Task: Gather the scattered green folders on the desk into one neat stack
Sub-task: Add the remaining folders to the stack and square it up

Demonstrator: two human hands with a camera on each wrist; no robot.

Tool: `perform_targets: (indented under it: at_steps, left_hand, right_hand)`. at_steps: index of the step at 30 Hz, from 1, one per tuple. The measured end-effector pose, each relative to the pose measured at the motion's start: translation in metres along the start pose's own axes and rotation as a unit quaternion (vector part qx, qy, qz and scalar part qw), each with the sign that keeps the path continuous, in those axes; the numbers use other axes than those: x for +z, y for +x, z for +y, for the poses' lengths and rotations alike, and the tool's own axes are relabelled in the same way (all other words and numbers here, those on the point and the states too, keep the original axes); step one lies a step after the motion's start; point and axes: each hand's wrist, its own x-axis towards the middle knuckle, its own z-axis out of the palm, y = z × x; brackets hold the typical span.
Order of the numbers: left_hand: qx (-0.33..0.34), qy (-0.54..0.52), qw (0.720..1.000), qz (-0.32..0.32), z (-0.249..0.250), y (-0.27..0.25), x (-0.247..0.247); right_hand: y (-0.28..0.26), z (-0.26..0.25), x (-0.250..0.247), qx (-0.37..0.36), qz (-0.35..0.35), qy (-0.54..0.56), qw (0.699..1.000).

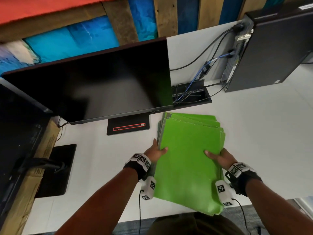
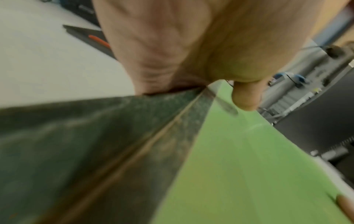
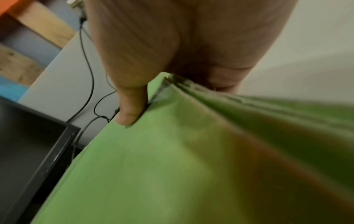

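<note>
A pile of several bright green folders (image 1: 189,156) lies over the white desk (image 1: 101,158), its far edges fanned unevenly and its near corner past the desk's front edge. My left hand (image 1: 156,152) grips the pile's left edge, thumb on top, fingers underneath. My right hand (image 1: 218,157) grips the right edge the same way. In the left wrist view the thumb of my left hand (image 2: 245,97) presses on the top green folder (image 2: 249,174). In the right wrist view the thumb of my right hand (image 3: 132,106) lies on the green folder (image 3: 153,166).
A black monitor (image 1: 94,85) stands just behind and left of the pile, its base (image 1: 128,127) close by. A desktop tower (image 1: 271,48) with cables (image 1: 199,72) sits at the back right. A second monitor (image 1: 18,129) and a cardboard box (image 1: 33,175) are at the left.
</note>
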Motion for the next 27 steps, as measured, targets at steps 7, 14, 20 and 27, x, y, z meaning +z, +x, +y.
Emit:
perform_targets:
  at_steps: [7,14,20,27]
  left_hand:
    - [-0.027,-0.211,0.977,0.005,-0.004,0.009,0.003]
    - [0.031,-0.264,0.964,0.000,0.028,-0.002,0.002]
    - [0.121,-0.294,0.946,0.061,0.031,0.004,0.006]
    - [0.267,-0.233,0.928,0.119,0.061,-0.044,-0.002]
  right_hand:
    - [-0.024,0.009,0.007,-0.073,0.040,0.229,0.970]
    - [-0.027,-0.017,-0.020,-0.118,0.003,0.238,0.964]
    - [-0.031,-0.040,-0.049,-0.156,0.025,0.223,0.962]
    - [-0.049,-0.061,-0.076,-0.256,0.068,0.165,0.950]
